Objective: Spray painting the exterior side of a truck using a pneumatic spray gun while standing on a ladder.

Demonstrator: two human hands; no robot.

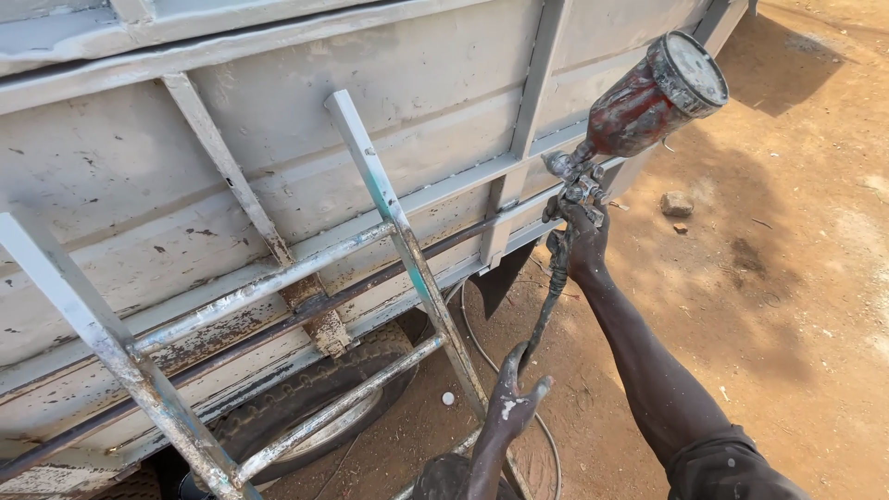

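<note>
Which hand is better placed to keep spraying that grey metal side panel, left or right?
Right. The right hand grips the spray gun raised near the panel. The left hand is lower, fingers spread beside the hose, apparently guiding it.

Sunlit reddish dirt ground strewn with small stones.

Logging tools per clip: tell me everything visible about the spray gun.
The spray gun is a metal gravity-feed type, its round cup on top tilted to the right, smeared with dark red paint, lid pale and dusty. The silvery nozzle body points at the grey metal panel of the vehicle. The right hand wraps its handle. A dark hose runs down from the handle, past the paint-speckled left hand, whose fingers are spread beside it.
</note>
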